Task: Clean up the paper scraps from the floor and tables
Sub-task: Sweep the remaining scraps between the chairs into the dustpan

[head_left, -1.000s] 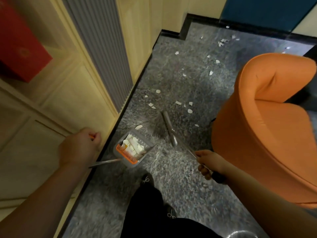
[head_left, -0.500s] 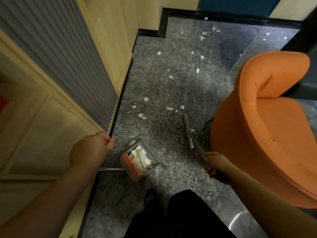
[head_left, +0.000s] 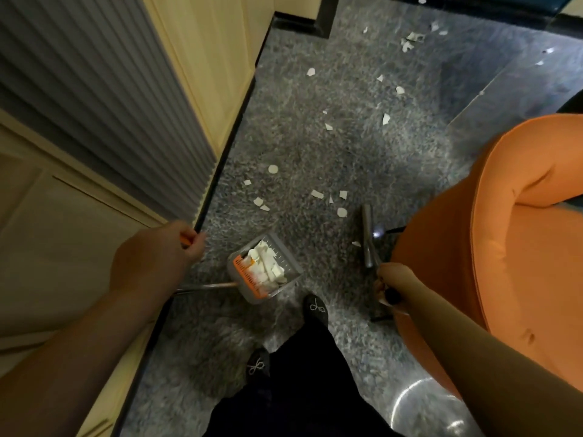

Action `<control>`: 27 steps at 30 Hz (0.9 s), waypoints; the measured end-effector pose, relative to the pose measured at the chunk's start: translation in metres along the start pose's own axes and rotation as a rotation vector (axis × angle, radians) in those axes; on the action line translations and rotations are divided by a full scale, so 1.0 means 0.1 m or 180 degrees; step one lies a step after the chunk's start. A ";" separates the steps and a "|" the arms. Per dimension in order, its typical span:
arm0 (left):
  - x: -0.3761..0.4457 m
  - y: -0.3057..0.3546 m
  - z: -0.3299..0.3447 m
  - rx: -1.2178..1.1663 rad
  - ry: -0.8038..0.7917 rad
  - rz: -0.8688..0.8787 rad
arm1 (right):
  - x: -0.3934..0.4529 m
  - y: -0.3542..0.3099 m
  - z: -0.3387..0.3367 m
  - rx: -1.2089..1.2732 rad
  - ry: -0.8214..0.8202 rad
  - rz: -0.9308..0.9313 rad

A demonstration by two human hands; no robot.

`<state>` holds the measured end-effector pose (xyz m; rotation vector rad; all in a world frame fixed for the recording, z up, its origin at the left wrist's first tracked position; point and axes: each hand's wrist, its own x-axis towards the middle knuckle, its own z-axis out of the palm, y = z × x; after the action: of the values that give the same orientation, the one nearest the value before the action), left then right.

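left arm comes in from the lower left, bare forearm angled up toward frame centre | left hand (head_left: 157,257) fist curled round an orange grip, knuckles up | right arm in from lower right | right hand (head_left: 392,283) wrapped round a dark handle, mid-right

A rounded orange upholstered armchair (head_left: 492,247) stands on the speckled grey floor (head_left: 315,146), opposite pale wooden wall panelling (head_left: 214,42) with a grey ribbed panel (head_left: 94,89).

Black trousers (head_left: 303,383), seemingly bow-trimmed shoes (head_left: 315,310).
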<state>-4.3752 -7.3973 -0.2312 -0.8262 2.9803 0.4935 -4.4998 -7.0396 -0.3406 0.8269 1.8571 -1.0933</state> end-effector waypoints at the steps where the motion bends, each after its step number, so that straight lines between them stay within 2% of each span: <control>1: 0.05 0.04 0.00 0.0000 -0.0013 -0.0035 | 0.08 -0.11 0.00 -0.0012 -0.0045 0.0003; 5: 0.24 0.20 0.00 -0.0070 -0.0106 -0.0232 | 0.26 -0.54 0.00 0.0072 -0.0238 0.0019; 11: 0.37 0.37 -0.02 -0.0182 -0.0085 -0.0786 | 0.39 -1.05 0.09 -0.0296 -0.0521 0.0183; 14: 0.38 0.38 -0.05 -0.0209 -0.0002 -0.0897 | 0.35 -1.22 0.25 -0.0196 -0.0508 0.0199; 19: 0.32 0.29 -0.10 -0.0176 0.0218 -0.1015 | 0.31 -1.31 0.42 -0.0449 -0.0755 0.0475; 27: 0.01 0.09 -0.20 0.0028 0.0285 -0.1319 | 0.05 -1.32 0.75 -0.0825 -0.1210 0.0395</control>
<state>-4.3790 -7.3963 -0.2093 -1.4507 2.7619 0.4322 -4.5890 -7.1612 -0.3181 0.5332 1.5627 -0.8418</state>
